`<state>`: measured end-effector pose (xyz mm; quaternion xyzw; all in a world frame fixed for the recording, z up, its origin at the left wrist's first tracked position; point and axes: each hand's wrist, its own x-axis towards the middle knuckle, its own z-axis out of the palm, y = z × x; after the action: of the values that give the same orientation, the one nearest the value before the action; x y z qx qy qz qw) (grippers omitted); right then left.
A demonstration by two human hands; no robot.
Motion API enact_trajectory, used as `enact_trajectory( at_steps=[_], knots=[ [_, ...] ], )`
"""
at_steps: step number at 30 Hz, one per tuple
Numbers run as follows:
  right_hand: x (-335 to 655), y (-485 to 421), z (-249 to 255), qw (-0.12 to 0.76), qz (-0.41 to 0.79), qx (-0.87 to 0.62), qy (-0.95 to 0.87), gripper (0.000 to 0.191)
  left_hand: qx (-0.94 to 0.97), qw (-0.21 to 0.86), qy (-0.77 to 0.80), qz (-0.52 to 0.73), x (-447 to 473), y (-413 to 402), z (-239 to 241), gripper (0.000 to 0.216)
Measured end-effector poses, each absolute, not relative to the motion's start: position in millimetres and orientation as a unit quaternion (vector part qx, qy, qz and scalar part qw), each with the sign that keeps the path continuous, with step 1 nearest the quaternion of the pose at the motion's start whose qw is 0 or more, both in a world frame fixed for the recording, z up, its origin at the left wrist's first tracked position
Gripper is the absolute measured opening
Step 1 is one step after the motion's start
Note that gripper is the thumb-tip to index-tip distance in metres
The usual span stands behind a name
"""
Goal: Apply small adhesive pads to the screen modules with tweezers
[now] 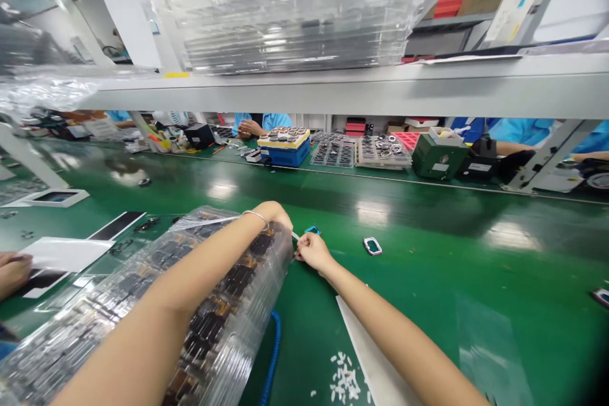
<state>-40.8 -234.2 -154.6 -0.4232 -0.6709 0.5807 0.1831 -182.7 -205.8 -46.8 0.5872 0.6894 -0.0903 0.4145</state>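
Observation:
A long stack of clear plastic trays (200,304) lies across the green belt, holding rows of small dark parts. My left hand (275,214), with a thin bracelet at the wrist, curls over the stack's far end, its fingers hidden behind the plastic. My right hand (311,252) pinches a thin white strip (295,236) at the end of the stack. Close to those fingers lies a small teal part (313,229). A little to the right sits a small framed part with a green centre (372,245).
A co-worker's hand (13,273) rests on a white sheet (64,254) at left. A blue coiled cord (275,352) and white scraps (345,377) lie near me. Across the belt stand parts trays, a blue box (284,152) and a green machine (438,155), below a grey shelf (333,92).

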Motion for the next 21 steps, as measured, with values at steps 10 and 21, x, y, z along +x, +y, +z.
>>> enact_trajectory(
  at_steps=[10,21],
  knots=[
    [-36.2,-235.7,-142.4,0.158,0.615,-0.421,-0.649,0.024,0.470,0.524,0.686,-0.184,-174.3,-203.3,-56.4,0.026],
    [-82.2,-197.5,-102.9,0.279,0.638,-0.345,-0.630,0.023,0.377,0.521,0.763,-0.059,-219.7,-205.5,-7.1,0.032]
  ],
)
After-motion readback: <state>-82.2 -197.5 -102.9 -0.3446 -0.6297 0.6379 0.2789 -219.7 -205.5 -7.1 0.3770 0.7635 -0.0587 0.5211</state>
